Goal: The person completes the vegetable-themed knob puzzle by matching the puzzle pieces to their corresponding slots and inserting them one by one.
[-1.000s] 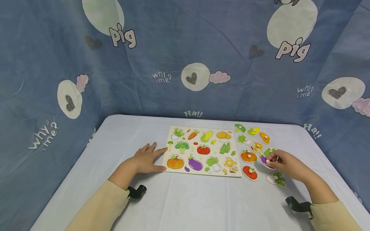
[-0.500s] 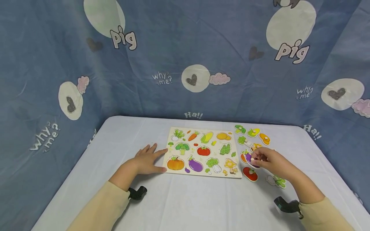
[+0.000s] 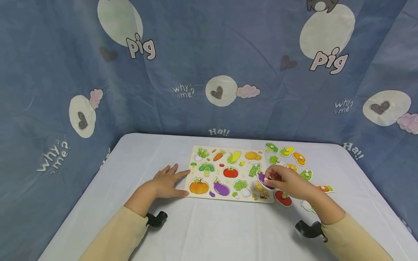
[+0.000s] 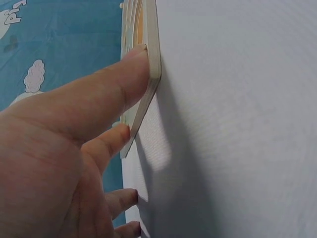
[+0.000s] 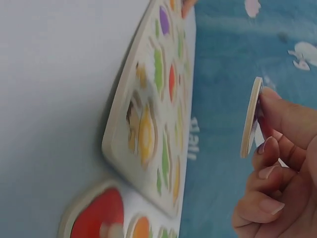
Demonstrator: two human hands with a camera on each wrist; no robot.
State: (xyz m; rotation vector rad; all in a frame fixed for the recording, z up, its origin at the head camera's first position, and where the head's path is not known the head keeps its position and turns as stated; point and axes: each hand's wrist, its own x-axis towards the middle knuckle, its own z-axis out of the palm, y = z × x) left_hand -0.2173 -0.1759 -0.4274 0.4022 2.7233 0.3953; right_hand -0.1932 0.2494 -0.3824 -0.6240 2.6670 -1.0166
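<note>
A wooden vegetable puzzle board (image 3: 243, 173) lies on the white table. My left hand (image 3: 164, 184) rests at its left side, fingers spread, with the thumb (image 4: 106, 94) and index finger touching the edge. My right hand (image 3: 289, 182) pinches the eggplant puzzle piece (image 3: 262, 177) by its small knob between thumb and fingers. In the head view the piece overlaps the board's right end, near the mushroom picture (image 3: 259, 186). The right wrist view has the piece (image 5: 251, 121) edge-on, raised above the board. A purple eggplant picture (image 3: 221, 188) is in the board's bottom row.
Right of the board lie several loose knobbed pieces: tomato (image 3: 283, 198), broccoli (image 3: 271, 148), corn (image 3: 287, 151), carrot (image 3: 324, 189) and others partly hidden by my right hand. A blue printed curtain (image 3: 183, 119) hangs behind the table's far edge.
My right hand has lifted the eggplant piece from among the loose pieces and carried it left to the board's right end. The left hand stays in place.
</note>
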